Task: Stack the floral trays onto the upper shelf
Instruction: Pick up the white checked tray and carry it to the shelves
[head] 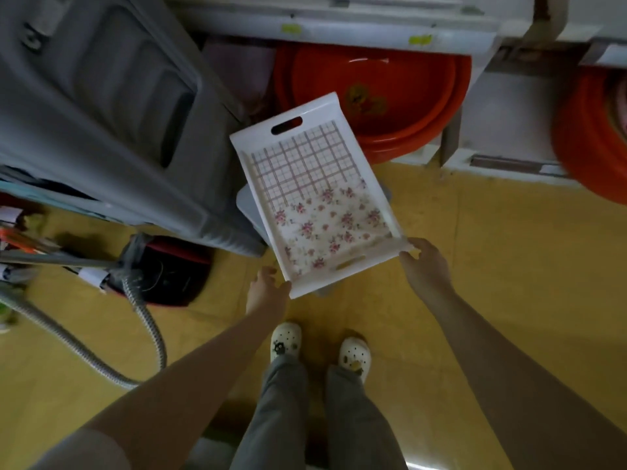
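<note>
Step judged: carry phase. One floral tray (315,198) held tilted at frame centre above the floor. Left hand (268,290) grips its 7 o'clock corner and right hand (424,262) pinches its 4 o'clock corner. Pale stack (246,206) beneath, count untellable. Next: level and raise toward shelf edge (339,37) at 12 o'clock. Red basins (373,96): apparently two nested.
</note>
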Demonstrator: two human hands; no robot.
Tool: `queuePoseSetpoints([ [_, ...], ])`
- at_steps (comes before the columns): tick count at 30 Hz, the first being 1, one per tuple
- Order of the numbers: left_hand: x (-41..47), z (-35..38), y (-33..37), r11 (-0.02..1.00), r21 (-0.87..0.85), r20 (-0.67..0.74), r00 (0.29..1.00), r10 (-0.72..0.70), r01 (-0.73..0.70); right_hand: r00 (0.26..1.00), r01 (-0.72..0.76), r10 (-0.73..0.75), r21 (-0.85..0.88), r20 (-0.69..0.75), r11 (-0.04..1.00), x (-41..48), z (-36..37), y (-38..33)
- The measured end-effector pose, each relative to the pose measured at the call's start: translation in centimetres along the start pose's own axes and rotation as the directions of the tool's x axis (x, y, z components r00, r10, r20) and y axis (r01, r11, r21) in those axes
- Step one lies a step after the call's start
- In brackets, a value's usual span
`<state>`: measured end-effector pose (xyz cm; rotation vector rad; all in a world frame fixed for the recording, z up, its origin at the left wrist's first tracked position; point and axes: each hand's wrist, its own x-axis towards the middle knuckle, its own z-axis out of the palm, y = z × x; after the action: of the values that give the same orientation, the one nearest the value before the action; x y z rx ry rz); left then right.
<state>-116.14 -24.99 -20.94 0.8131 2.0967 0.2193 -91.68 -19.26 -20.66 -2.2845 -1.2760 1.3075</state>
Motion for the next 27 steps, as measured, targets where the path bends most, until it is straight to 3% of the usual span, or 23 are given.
queuePoseSetpoints([
  [7, 2.6, 2.1, -0.5, 1.0, 0.004, -0.012, 1.0, -0.003, 0.003, 0.998, 0.054, -0.053, -0.029, 0.029, 0.998, 3.7, 1.7, 1.4],
  [13, 4.3, 4.5, -2.6, 0.998, 0.05, 0.037, 0.998, -0.047, 0.045, 1.0, 0.016, -0.017, 0.021, 0.016, 1.0, 4.3, 3.4, 2.8],
  [18, 5.2, 6.1, -3.1, 0.924, -0.315, 0.13, 0.974, -0.184, 0.217, 1.0, 0.0, -0.003, 0.168, 0.017, 0.986, 3.7, 3.5, 3.9],
  [22, 5.9, 5.8, -2.8, 0.909, -0.355, 0.038, 0.975, -0.221, 0.22, 1.0, -0.021, 0.018, 0.207, 0.017, 0.978, 2.7, 3.5, 3.8],
  [27, 6.3, 4.7, -2.2, 0.872, -0.379, 0.023, 0.945, -0.327, 0.311, 0.994, -0.11, 0.107, 0.25, 0.022, 0.962, 2.9, 3.5, 4.2],
])
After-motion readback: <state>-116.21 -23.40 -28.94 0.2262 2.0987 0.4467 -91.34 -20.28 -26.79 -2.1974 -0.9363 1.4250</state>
